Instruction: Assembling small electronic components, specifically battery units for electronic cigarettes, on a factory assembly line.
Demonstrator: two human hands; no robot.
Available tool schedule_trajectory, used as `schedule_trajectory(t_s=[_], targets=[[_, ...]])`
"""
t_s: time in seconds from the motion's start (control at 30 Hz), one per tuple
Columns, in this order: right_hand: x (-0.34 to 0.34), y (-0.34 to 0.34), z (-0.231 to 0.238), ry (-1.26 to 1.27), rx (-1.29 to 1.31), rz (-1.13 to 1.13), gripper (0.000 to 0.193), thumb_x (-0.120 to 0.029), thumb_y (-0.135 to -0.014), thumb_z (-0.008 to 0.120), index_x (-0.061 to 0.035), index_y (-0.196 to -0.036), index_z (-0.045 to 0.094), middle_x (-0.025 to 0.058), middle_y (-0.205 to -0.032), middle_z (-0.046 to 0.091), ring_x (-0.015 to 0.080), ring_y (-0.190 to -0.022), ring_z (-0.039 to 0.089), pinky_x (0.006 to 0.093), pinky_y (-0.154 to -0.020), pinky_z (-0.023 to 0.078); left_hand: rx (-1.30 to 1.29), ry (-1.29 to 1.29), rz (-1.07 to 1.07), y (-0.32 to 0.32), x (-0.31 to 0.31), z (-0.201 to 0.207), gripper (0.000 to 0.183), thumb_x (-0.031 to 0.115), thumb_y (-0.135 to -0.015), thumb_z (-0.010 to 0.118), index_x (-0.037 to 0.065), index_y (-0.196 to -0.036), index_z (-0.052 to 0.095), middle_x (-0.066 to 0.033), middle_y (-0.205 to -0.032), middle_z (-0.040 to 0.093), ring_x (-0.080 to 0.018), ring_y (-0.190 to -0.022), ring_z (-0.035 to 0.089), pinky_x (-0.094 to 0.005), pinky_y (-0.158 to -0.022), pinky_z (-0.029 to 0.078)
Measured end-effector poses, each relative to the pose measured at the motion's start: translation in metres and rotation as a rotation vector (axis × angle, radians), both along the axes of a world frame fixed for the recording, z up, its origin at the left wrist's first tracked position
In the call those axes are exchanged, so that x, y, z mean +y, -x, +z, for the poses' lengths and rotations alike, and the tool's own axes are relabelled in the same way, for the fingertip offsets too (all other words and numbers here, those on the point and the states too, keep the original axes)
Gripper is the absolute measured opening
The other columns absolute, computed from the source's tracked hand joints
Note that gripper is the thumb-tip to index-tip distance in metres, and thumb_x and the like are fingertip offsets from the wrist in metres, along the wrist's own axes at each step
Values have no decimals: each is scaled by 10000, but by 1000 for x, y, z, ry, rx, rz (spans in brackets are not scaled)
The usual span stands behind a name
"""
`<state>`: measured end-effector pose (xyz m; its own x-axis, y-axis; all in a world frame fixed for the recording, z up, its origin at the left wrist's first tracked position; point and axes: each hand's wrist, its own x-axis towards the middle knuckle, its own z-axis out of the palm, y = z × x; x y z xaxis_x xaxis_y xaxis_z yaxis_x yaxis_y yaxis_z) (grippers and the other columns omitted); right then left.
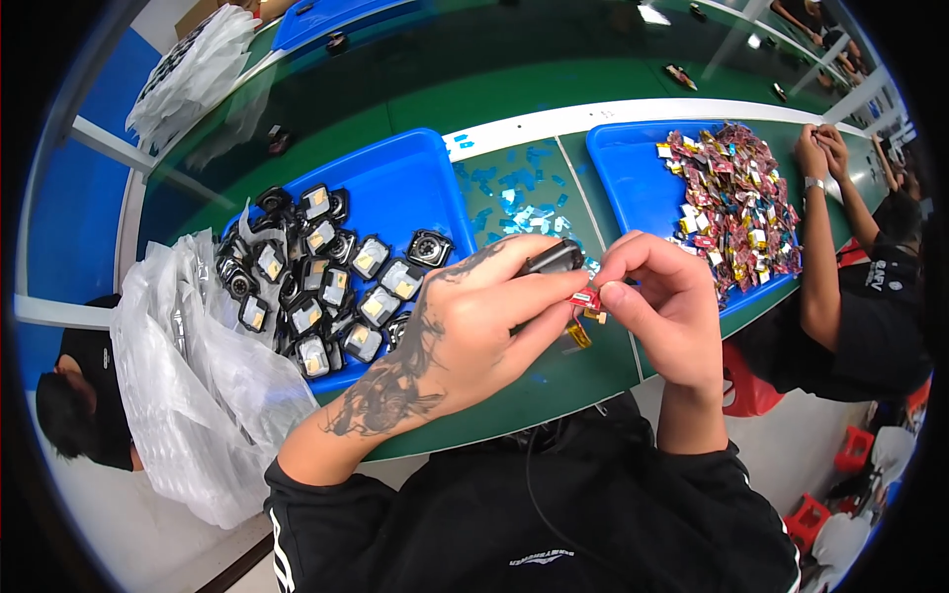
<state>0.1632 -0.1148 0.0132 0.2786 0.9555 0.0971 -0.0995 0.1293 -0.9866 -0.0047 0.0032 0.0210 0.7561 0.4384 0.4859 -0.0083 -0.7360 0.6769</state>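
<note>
Above the green bench, my left hand (486, 314) is closed around a small black casing (556, 259), which sticks out between thumb and fingers. Beside it is a small red circuit board (585, 298), with a yellow-wrapped part (577, 334) hanging just below. The thumb and forefinger of my right hand (664, 304) pinch the board's right end, while my left fingertips touch its other side. My fingers partly cover both pieces. To the left, a blue tray (403, 168) bears several black casings (370, 259) with pale squares or round openings.
A second blue tray (615, 163) on the right is heaped with red boards (736, 198) and yellow parts. Small blue film pieces (519, 198) lie between the trays. Clear plastic bags (193, 385) hang at the left. A co-worker's hands (825, 150) are at the far right.
</note>
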Motion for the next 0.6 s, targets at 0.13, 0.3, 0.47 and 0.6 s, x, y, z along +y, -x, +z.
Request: schedule_trajectory(t_s=[0.13, 0.3, 0.47, 0.6], targets=[[-3, 3, 2, 33, -137, -33, 55, 17, -884, 623, 19, -933, 597, 32, -909, 582, 71, -835, 575, 221, -707, 504, 125, 266, -134, 4, 5, 4, 141, -14, -774, 727, -19, -915, 721, -118, -922, 695, -155, -786, 677, -215, -629, 511], [-3, 15, -2, 39, -125, -89, 148, 26, -861, 645, -1, -994, 587, 25, -902, 590, 68, -826, 575, 213, -722, 496, 137, 701, -69, 0, -2, 1, 61, -5, -843, 694, -59, -872, 691, -53, -849, 654, -69, -767, 611, -187, -600, 486], [1, 24, -6, -20, -19, -158, 259, 42, -841, 678, 5, -1068, 557, 30, -929, 619, 72, -835, 593, 212, -739, 492, 50, 792, -129, -2, -4, -5, 171, -18, -866, 660, -78, -1027, 668, -96, -1004, 647, -110, -879, 644, -217, -724, 538], [4, 24, -9, -84, -73, -250, 297, 49, -829, 698, 13, -1077, 538, 43, -924, 630, 75, -826, 601, 209, -714, 484, -39, 829, -203, 2, -2, -9, 373, -64, -894, 584, -28, -1265, 583, -125, -1198, 589, -148, -1034, 627, -250, -894, 528]])
